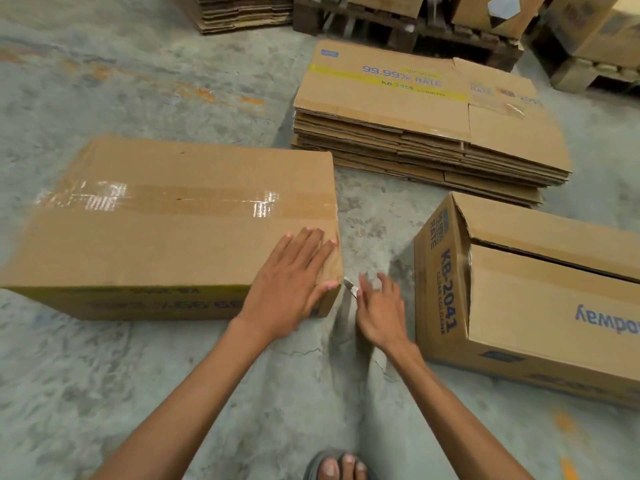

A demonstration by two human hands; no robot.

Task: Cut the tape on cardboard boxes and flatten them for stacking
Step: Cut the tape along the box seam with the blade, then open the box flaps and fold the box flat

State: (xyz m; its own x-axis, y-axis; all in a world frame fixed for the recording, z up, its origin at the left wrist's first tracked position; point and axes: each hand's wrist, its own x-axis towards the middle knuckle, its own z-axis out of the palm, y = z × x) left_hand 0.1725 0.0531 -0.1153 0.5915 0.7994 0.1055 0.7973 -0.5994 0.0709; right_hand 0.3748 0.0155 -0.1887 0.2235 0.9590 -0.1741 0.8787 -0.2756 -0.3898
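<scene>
A sealed cardboard box [166, 223] lies on the concrete floor at the left, with a strip of clear tape [156, 199] running along its top. My left hand [294, 282] rests flat on the box's near right corner, fingers straight. Just right of that corner my right hand [379, 310] pinches a small cutter blade [350, 285], whose tip sits next to the box's right edge. A second box [540, 306] printed "KB-2041" lies on its side at the right, one flap partly lifted.
A stack of flattened boxes [426, 133] lies behind, centre right. Further back stand another flat pile [239, 12] and wooden pallets [408, 32] carrying boxes. My sandalled foot [337, 467] shows at the bottom edge.
</scene>
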